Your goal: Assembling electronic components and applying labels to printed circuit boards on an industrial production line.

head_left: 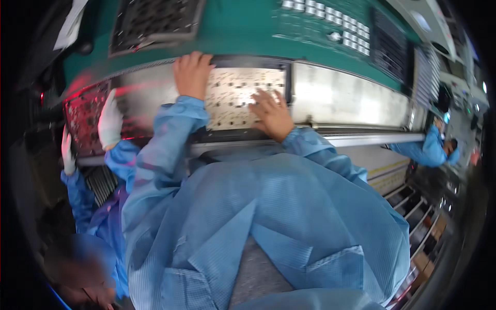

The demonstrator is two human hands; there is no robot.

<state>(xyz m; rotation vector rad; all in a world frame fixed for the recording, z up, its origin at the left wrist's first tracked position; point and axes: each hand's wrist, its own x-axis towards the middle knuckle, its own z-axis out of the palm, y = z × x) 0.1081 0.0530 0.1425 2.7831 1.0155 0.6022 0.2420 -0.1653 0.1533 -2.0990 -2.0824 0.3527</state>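
A pale panel with rows of small dark parts [232, 98] lies in a dark frame [222, 135] on the metal track in front of me. My left hand [192, 76] rests at the frame's left side, its fingers stretched side by side over the far rail. What lies beneath that palm is hidden. Over the right part of the panel, my right hand [271, 114] is open with fingers spread, fingertips at the panel's surface. I cannot tell how firmly they touch. Neither hand visibly holds anything.
To my left, a co-worker's white-gloved hands [110, 124] flank another panel [85, 121] under red light. Bare metal track [346, 95] runs right. Beyond, on the green mat [237, 31], are a dark tray [155, 23] and rows of small silvery pieces [330, 18]. Another person [434, 147] is far right.
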